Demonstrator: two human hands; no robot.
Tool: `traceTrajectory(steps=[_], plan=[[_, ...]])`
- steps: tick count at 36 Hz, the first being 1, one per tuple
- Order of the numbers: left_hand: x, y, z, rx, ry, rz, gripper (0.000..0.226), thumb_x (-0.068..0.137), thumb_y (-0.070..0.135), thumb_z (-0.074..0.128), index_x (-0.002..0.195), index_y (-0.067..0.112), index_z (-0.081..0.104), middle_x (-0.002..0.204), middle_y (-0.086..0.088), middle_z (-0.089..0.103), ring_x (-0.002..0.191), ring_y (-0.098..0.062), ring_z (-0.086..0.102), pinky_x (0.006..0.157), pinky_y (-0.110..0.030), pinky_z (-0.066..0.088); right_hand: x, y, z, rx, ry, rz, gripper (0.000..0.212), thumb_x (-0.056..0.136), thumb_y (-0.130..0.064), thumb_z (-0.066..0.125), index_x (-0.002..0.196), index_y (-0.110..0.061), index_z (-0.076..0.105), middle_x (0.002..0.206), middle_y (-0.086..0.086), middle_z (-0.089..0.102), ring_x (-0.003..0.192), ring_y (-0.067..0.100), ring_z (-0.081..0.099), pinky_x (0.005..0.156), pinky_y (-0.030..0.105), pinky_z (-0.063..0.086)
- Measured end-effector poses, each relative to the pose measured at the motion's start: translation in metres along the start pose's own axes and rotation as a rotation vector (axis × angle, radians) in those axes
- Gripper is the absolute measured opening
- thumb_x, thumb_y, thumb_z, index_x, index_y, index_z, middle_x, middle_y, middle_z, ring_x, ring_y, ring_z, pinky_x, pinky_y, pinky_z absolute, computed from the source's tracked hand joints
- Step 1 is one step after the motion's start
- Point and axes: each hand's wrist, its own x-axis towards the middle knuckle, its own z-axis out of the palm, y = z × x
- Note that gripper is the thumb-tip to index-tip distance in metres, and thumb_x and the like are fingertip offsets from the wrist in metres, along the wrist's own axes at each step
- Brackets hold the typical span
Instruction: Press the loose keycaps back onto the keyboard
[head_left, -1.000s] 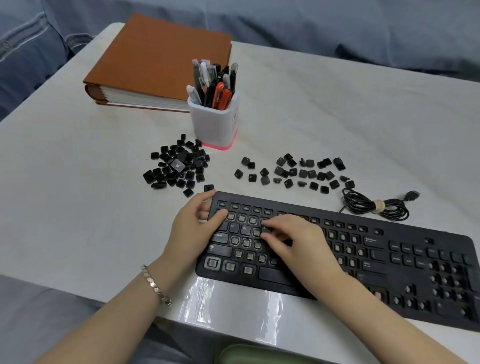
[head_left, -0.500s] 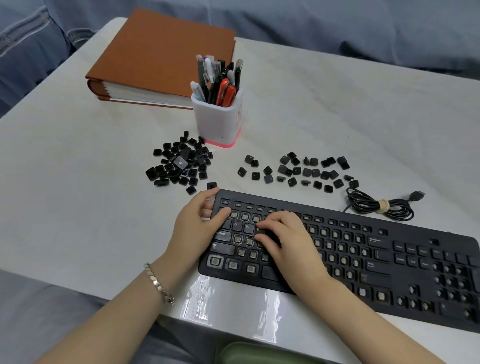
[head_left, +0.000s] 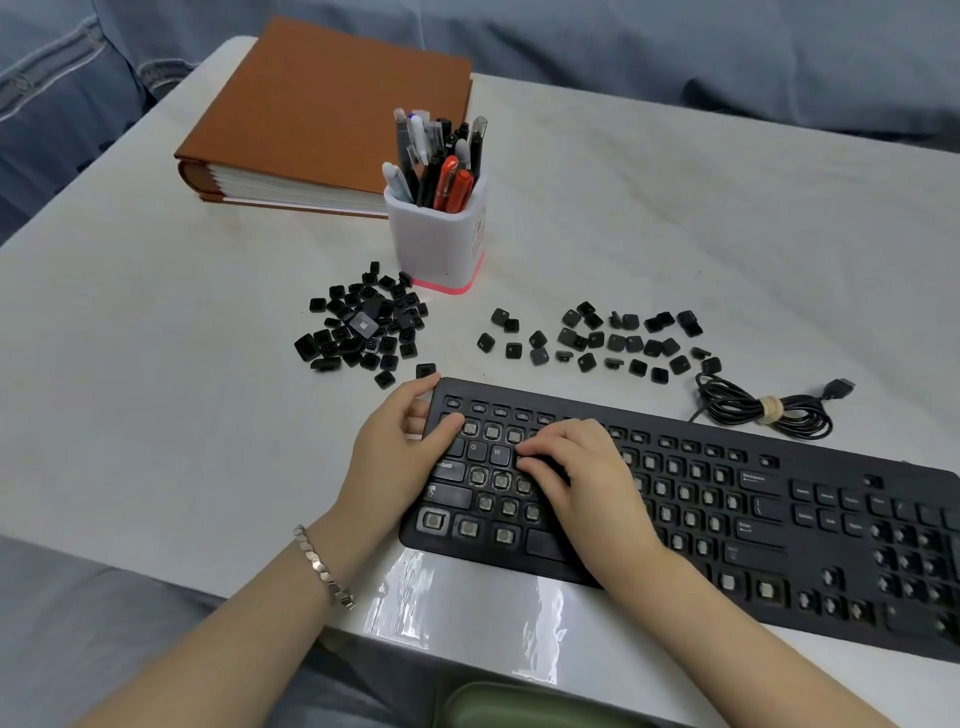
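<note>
While peering down through the head view, can spot the loose keycaps (head_left: 623, 340) lying on the bench (head_left: 156, 415) just past the keyboard (head_left: 841, 571). Split into two lots: a heaped pile (head_left: 363, 332) left of the pen pot (head_left: 441, 244) and a scattered bunch right of it, plus one stray cap (head_left: 425, 370) just beside the keyboard's far-left corner. Tiny, light and hard plastic by the look of it, so probably easy to flick away or fumble. Best pinched by two opposite sides, hollow side down, then pushed straight from the top till seated. Likely delicate underneath too, so no forcing at an angle. Looks-wise: black, squarish, low-profile, with faint pale legends, and some tipped over or flipped. Keyboard mostly stripped, pale switch domes bare across the rows, with Q and W (head_left: 497, 451) plus a few wide keys already on. Left hand (head_left: 395, 447): grip clamped on the keyboard's left end, thumb on top, fingers wrapped round the far edge. Right hand (head_left: 587, 483): fingers curled down onto the row right beside W, tips hidden, so can't tell whether that grip is pinching a cap or only pressing.
</note>
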Motion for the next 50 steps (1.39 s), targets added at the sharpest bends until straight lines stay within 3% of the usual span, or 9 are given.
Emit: traceTrajectory(steps=[4, 7, 9, 12, 15, 20, 28, 32, 50], plan=[[-0.002, 0.002, 0.0, 0.12, 0.019, 0.061, 0.041, 0.086, 0.014, 0.066, 0.124, 0.022, 0.056, 0.1, 0.007, 0.062, 0.085, 0.0, 0.059, 0.079, -0.007, 0.045, 0.0, 0.002, -0.002, 0.0, -0.018, -0.021, 0.018, 0.076, -0.021, 0.064, 0.089, -0.01, 0.072, 0.084, 0.0, 0.062, 0.086, 0.007, 0.043, 0.086, 0.001, 0.027], [-0.012, 0.006, 0.003, 0.35, 0.093, 0.301, 0.04, 0.086, 0.013, 0.067, 0.124, 0.014, 0.058, 0.112, 0.004, 0.048, 0.101, -0.005, 0.049, 0.09, 0.003, 0.026, 0.001, 0.003, -0.006, 0.024, -0.039, -0.034, 0.024, 0.08, -0.027, 0.061, 0.093, -0.011, 0.074, 0.086, 0.0, 0.062, 0.086, 0.006, 0.043, 0.087, 0.001, 0.027], [-0.016, 0.006, 0.005, 0.465, 0.111, 0.526, 0.035, 0.084, 0.022, 0.063, 0.117, 0.011, 0.063, 0.116, 0.003, 0.048, 0.111, -0.011, 0.043, 0.1, -0.005, 0.022, 0.001, 0.003, -0.009, 0.044, -0.062, -0.047, 0.03, 0.082, -0.031, 0.054, 0.095, -0.011, 0.073, 0.088, -0.001, 0.061, 0.086, 0.005, 0.043, 0.088, 0.0, 0.027], [-0.018, 0.004, 0.01, 0.496, -0.004, 0.716, 0.036, 0.083, 0.031, 0.059, 0.111, 0.01, 0.067, 0.117, 0.002, 0.059, 0.113, -0.015, 0.049, 0.1, -0.03, 0.035, 0.004, 0.006, -0.019, 0.055, -0.083, -0.04, 0.031, 0.081, -0.027, 0.059, 0.103, -0.009, 0.07, 0.095, 0.001, 0.061, 0.092, 0.005, 0.046, 0.091, 0.0, 0.026], [-0.019, 0.0, 0.015, 0.477, -0.133, 0.759, 0.036, 0.082, 0.032, 0.06, 0.11, 0.011, 0.068, 0.11, -0.001, 0.066, 0.109, -0.014, 0.053, 0.094, -0.036, 0.04, 0.011, 0.017, -0.041, 0.006, -0.012, 0.012, 0.027, 0.082, -0.02, 0.061, 0.104, -0.006, 0.069, 0.099, 0.004, 0.061, 0.095, 0.01, 0.051, 0.091, 0.008, 0.03], [-0.015, -0.008, 0.021, 0.491, -0.14, 0.767, 0.032, 0.081, 0.035, 0.063, 0.104, 0.014, 0.071, 0.1, 0.003, 0.067, 0.096, -0.017, 0.058, 0.083, -0.043, 0.047, 0.015, 0.048, -0.074, -0.18, 0.003, 0.127, 0.023, 0.088, -0.012, 0.06, 0.108, -0.004, 0.066, 0.111, 0.01, 0.062, 0.107, 0.023, 0.053, 0.096, 0.016, 0.026], [-0.011, 0.001, 0.026, 0.55, -0.128, 0.737, 0.031, 0.078, 0.039, 0.059, 0.092, 0.017, 0.076, 0.088, 0.004, 0.064, 0.089, -0.011, 0.047, 0.082, -0.026, 0.034, 0.004, 0.074, -0.069, -0.304, -0.013, 0.072, 0.025, 0.089, -0.025, 0.051, 0.099, -0.013, 0.07, 0.089, 0.0, 0.067, 0.093, 0.021, 0.059, 0.093, 0.033, 0.035], [-0.008, 0.003, 0.022, 0.608, -0.154, 0.797, 0.03, 0.082, 0.038, 0.057, 0.093, 0.016, 0.075, 0.084, 0.001, 0.061, 0.082, -0.013, 0.047, 0.074, -0.028, 0.035, 0.0, 0.076, -0.067, -0.288, 0.027, 0.071, 0.037, 0.09, -0.039, 0.039, 0.103, -0.02, 0.069, 0.09, -0.008, 0.065, 0.099, 0.013, 0.054, 0.093, 0.027, 0.02], [-0.018, 0.002, 0.026, 0.816, -0.066, 1.062, 0.024, 0.093, 0.017, 0.053, 0.097, 0.004, 0.072, 0.088, -0.007, 0.065, 0.083, -0.023, 0.053, 0.067, -0.036, 0.047, -0.002, 0.082, -0.068, -0.296, 0.034, -0.001, 0.042, 0.09, -0.037, 0.036, 0.107, -0.017, 0.068, 0.089, -0.004, 0.064, 0.094, 0.017, 0.055, 0.092, 0.032, 0.029]])
